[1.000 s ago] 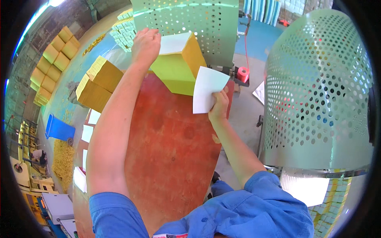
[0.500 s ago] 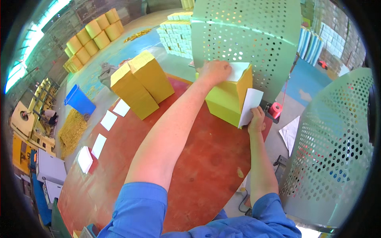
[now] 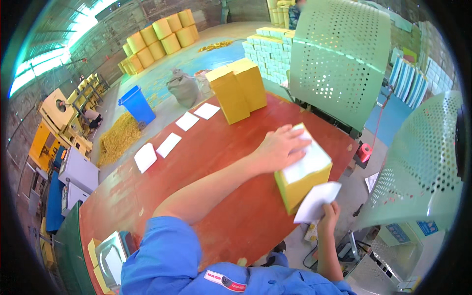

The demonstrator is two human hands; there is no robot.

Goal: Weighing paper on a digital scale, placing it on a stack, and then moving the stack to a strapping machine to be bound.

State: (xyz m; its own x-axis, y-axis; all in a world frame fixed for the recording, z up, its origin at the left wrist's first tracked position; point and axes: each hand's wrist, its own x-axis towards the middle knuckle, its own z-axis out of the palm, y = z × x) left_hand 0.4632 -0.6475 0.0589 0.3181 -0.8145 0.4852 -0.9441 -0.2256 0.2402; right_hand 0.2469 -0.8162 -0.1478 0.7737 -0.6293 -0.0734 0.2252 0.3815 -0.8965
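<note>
A block of stacked yellow paper (image 3: 306, 191) stands near the right edge of the red table (image 3: 236, 182), with a white sheet (image 3: 314, 160) covering its top. My left hand (image 3: 282, 149) lies on that white sheet at its left side, fingers stretched out and apart. In my right hand (image 3: 328, 219) a white paper slip (image 3: 314, 202) is pinched at its right edge. The slip is tilted in front of the block's near right corner. I cannot tell whether it touches the block.
Two taller yellow paper stacks (image 3: 238, 93) stand at the table's far edge. White slips (image 3: 168, 145) lie along the left edge. A metal scale (image 3: 110, 260) sits at the near left. Green perforated guards (image 3: 339, 64) rise behind and right. A blue bin (image 3: 136, 104) stands beyond the table.
The view has shifted. The block now sits nearer me. My left hand's curled fingers have spread flat on top; my right hand, still holding its slip, has come nearer.
</note>
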